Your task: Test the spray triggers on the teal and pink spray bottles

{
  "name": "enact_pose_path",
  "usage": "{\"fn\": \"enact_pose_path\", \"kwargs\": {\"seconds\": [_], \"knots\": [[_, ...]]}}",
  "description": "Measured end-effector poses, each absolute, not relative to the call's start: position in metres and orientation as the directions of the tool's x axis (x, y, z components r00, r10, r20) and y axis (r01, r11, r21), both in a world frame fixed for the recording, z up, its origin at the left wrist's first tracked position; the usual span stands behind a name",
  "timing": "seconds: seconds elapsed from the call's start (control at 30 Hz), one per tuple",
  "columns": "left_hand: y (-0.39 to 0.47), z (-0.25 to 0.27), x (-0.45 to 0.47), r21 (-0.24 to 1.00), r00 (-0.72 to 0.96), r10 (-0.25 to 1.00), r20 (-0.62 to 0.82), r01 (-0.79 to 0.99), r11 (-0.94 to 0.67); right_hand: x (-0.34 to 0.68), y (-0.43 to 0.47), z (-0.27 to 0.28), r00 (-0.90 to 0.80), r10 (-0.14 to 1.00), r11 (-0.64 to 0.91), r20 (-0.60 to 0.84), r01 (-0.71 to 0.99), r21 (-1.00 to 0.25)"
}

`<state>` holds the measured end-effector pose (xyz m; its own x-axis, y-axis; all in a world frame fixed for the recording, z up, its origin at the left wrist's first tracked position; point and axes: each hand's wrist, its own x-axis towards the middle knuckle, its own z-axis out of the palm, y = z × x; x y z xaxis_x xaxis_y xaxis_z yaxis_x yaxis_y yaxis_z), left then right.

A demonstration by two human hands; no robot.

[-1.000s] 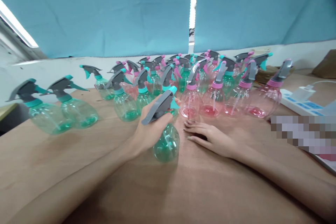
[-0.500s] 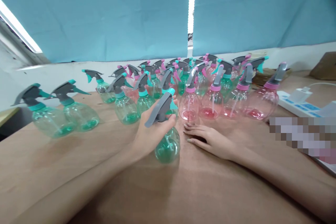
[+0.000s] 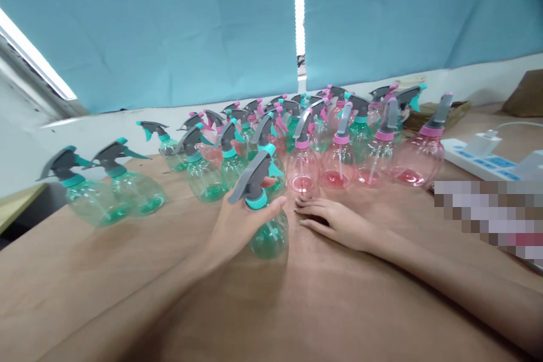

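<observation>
A green spray bottle (image 3: 271, 240) with a grey and turquoise trigger head stands upright on the brown table (image 3: 322, 305), right in front of me. My left hand (image 3: 237, 220) is wrapped round it just below the turquoise collar, thumb across the near side; most of the other fingers are hidden behind. Flat on the table to the right rests my right hand (image 3: 339, 222), palm down, fingers stretched out and holding nothing. Its fingertips lie near a pink spray bottle (image 3: 302, 175) at the front of a row of pink ones.
Several more green and pink spray bottles crowd the back of the table. Two green bottles (image 3: 97, 203) stand apart at the left. On the right are a white power strip (image 3: 470, 158) with plugs and a blurred-out flat item (image 3: 479, 215). A blue curtain (image 3: 190, 28) hangs behind.
My left hand has slid lower on the green bottle, from around the neck to below the collar, which now shows. The camera view has shifted slightly. My right hand stays in place.
</observation>
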<state>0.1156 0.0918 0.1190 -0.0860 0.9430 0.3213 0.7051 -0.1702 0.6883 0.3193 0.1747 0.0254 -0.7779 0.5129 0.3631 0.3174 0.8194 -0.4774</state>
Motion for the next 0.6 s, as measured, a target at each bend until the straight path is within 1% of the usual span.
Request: {"fn": "enact_pose_path", "kwargs": {"seconds": [0.13, 0.33, 0.5, 0.6], "knots": [[0.092, 0.119, 0.113, 0.682, -0.078, 0.945, 0.319, 0.711, -0.171, 0.319, 0.174, 0.026, -0.778, 0.5, 0.832, 0.379, 0.31, -0.461], [0.081, 0.104, 0.102, 0.679, -0.052, 0.946, 0.32, 0.709, -0.191, 0.318, 0.174, 0.025, -0.77, 0.498, 0.841, 0.4, 0.315, -0.441], [0.072, 0.092, 0.108, 0.626, -0.051, 0.942, 0.333, 0.759, -0.18, 0.318, 0.174, 0.024, -0.768, 0.491, 0.847, 0.411, 0.31, -0.432], [0.071, 0.091, 0.114, 0.617, -0.035, 0.942, 0.334, 0.764, -0.19, 0.318, 0.174, 0.023, -0.763, 0.498, 0.843, 0.411, 0.317, -0.434]]}}
